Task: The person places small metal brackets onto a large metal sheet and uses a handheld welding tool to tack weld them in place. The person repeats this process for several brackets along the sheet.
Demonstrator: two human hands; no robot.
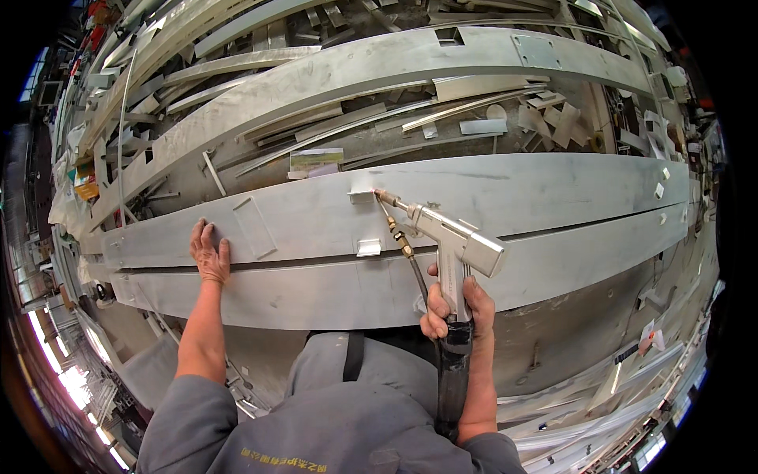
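Two long grey metal beams lie side by side before me, the far beam (505, 193) and the near beam (332, 296), with a narrow dark gap between them. My right hand (462, 310) is wrapped round the handle of a silver handheld welding gun (458, 241). The gun's copper-coloured nozzle points at a small angle bracket (362, 195) on the far beam; whether they touch I cannot tell. A thin brass-fitted wire feed tube (400, 237) runs up to the tip. A second small bracket (369, 248) sits by the gap. My left hand (210, 253) rests on the far beam, fingers apart, holding nothing.
Beyond lies another long beam (316, 79) with a square cutout, among many metal strips and offcuts (553, 118). Small white pieces (660, 189) are at the far beam's right end. A thick black cable sleeve (454, 379) runs from the gun along my right forearm.
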